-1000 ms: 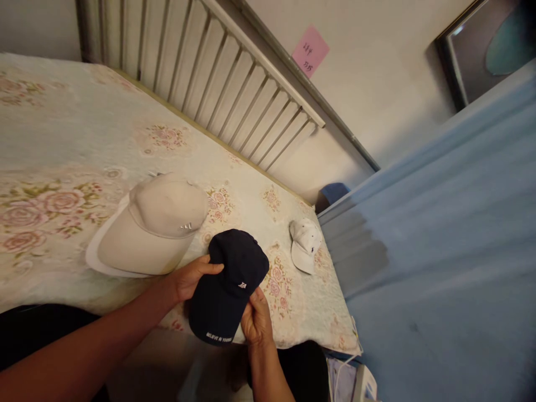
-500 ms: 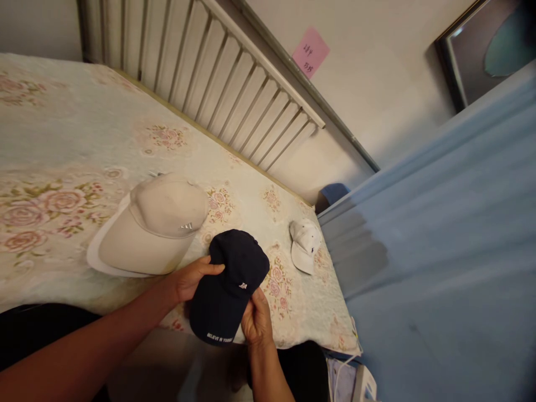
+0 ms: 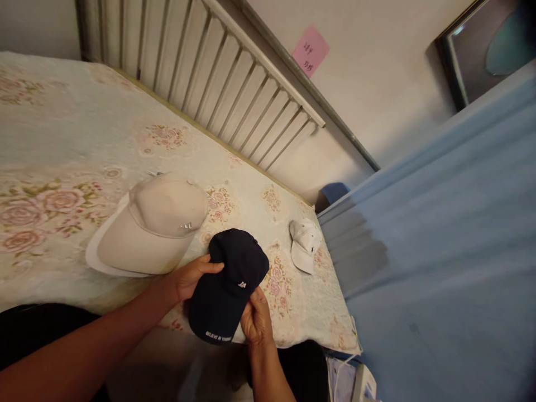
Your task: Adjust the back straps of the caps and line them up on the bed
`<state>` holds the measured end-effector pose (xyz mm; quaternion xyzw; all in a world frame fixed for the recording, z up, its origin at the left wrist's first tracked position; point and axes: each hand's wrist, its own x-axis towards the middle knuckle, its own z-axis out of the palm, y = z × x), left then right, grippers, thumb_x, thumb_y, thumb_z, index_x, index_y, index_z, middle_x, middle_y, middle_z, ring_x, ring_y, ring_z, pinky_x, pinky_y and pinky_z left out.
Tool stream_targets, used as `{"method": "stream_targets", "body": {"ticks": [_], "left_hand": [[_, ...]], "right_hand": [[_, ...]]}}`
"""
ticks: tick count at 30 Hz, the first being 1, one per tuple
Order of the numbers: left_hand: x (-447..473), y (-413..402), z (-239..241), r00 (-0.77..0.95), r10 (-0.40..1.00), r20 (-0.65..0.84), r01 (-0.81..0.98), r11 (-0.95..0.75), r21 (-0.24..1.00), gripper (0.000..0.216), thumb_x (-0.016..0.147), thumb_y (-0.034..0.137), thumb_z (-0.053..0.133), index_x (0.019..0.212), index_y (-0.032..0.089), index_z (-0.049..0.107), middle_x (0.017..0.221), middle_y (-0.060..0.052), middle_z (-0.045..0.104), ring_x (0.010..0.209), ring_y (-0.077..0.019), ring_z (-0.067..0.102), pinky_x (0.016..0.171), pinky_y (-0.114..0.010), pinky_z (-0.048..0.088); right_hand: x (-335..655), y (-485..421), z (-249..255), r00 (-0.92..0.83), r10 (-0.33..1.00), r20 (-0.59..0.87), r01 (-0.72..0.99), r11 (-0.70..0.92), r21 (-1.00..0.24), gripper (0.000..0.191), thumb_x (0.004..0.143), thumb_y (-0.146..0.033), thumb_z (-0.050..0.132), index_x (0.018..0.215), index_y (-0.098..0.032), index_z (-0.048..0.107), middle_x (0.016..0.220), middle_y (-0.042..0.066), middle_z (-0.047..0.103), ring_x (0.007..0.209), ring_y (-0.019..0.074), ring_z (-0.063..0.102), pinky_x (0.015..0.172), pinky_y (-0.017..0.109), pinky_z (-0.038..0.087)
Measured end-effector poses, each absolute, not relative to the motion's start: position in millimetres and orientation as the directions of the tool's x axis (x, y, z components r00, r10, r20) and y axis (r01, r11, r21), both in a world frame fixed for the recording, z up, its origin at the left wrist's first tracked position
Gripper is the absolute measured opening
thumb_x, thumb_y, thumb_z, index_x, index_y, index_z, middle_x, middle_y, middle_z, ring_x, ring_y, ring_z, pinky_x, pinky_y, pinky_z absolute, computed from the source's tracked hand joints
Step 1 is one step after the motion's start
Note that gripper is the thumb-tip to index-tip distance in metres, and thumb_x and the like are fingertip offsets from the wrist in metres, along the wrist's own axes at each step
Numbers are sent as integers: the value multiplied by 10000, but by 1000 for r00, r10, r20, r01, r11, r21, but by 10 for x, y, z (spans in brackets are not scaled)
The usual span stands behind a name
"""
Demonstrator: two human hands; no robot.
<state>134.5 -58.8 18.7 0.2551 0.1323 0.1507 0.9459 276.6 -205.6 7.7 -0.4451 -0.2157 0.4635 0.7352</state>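
Note:
Between my two hands is a dark navy baseball cap (image 3: 237,268), its brim pointing down toward me with white lettering along the edge and a small white emblem on the front. My left hand (image 3: 196,277) grips its left side, thumb on top. On the right side, my right hand (image 3: 257,318) is closed on the edge where brim and crown meet; some of its fingers are hidden beneath. A large beige cap (image 3: 167,206) with a pale brim edge lies to the left on the bed. Farther right sits a smaller white cap (image 3: 305,243).
A floral sheet (image 3: 104,123) covers the bed. White railings (image 3: 234,84) run along its far side, below a pink note (image 3: 310,51) on the wall. A blue curtain (image 3: 439,251) hangs at the right. Near the bed's lower right corner is a white cable (image 3: 344,365).
The navy cap has shifted very slightly to the left. Both hands keep the same hold, and the other caps lie as before.

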Motion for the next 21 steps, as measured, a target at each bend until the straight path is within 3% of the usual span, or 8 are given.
{"method": "stream_targets", "body": {"ticks": [21], "left_hand": [[1350,-581,167,914,362,-184,-216,817,535,411,716,195,733,1113,150,635,899,-126,741,777,-262,684,805,-419,476]], "right_hand": [[2763,-2053,70,499,861,-97,-477,179,-861,482,737,-300,725,1190,-198,598,1223,80,651,1130,211,609,1082,393,380]]}}
